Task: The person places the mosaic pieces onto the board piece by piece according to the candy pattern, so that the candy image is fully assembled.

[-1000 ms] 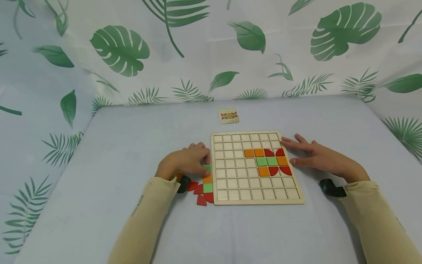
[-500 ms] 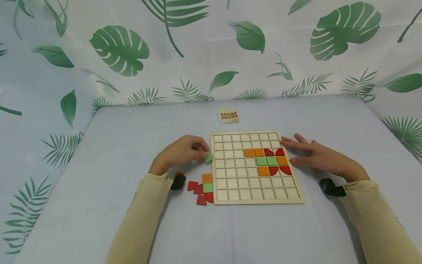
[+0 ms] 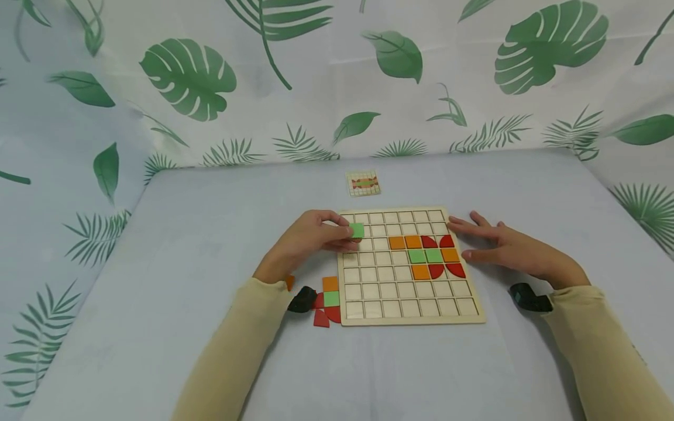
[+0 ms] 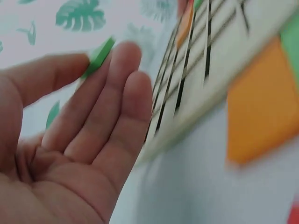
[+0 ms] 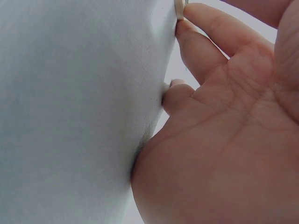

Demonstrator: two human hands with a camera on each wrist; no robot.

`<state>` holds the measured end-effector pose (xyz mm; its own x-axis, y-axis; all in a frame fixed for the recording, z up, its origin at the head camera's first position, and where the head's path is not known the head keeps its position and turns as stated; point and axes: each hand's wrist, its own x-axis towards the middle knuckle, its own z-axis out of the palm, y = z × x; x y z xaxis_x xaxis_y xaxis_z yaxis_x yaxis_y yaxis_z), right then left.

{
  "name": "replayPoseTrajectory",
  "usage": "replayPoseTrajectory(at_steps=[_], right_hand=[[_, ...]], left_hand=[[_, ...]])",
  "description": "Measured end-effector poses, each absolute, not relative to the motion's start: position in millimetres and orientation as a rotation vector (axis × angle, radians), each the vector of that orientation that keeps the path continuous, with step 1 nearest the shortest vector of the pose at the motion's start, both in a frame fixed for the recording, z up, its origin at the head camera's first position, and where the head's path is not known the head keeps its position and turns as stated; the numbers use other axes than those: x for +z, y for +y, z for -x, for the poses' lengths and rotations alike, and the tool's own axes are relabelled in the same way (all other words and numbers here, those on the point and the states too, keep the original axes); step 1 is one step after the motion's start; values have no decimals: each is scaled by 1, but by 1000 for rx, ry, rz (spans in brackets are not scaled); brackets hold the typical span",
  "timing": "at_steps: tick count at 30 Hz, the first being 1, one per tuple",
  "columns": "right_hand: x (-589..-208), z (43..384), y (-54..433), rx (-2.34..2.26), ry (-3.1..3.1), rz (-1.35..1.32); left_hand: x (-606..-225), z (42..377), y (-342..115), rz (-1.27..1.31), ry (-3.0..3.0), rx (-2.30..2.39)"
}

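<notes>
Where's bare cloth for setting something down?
Bare tablecloth: between the sleeves, in front of the grid board; also behind the board, right of the picture card. Crowded: the board's left edge, with loose tiles and the left hand.

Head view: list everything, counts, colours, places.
Grid board: 1, pale wood, centre
Table: 1, pale, under board
Backdrop: 1, white, green leaves, behind table
Pattern card: 1, multicoloured, beyond board
Board tiles: 10 (4 orange, 4 red, 2 green), toward board's right
Loose tiles: at least 6 (2 orange, 3 red, 1 green), left of board
Held tile: 1, green, over board's left part
Sleeves: 2, beige, lower left and right
Wrist devices: 2, black, at sleeve ends
Left hand: 1, pinching held tile
Right hand: 1, at board's right edge
</notes>
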<state>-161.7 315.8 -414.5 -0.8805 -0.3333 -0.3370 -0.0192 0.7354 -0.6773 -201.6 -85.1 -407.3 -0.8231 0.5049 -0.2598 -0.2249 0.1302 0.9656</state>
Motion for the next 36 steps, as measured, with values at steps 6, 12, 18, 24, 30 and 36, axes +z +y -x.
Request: replayPoseTrajectory(at_steps=[6, 12, 18, 24, 30, 36], right_hand=[[-414, 162, 316, -958, 2498, 268], [-413, 162, 316, -963, 2491, 256], [-413, 163, 316, -953, 2497, 262], [-415, 164, 316, -952, 2497, 264], [-415, 166, 316, -945, 2495, 263], [-416, 165, 317, -939, 2499, 263]], left_hand=[[-406, 190, -62, -172, 1780, 1887], [-402, 177, -41, -56, 1681, 1984], [-408, 169, -24, -31, 1711, 1989], [-420, 164, -10, -58, 1843, 1933], [-422, 158, -2, -160, 2094, 1802], [-422, 156, 4, -184, 2160, 1773]])
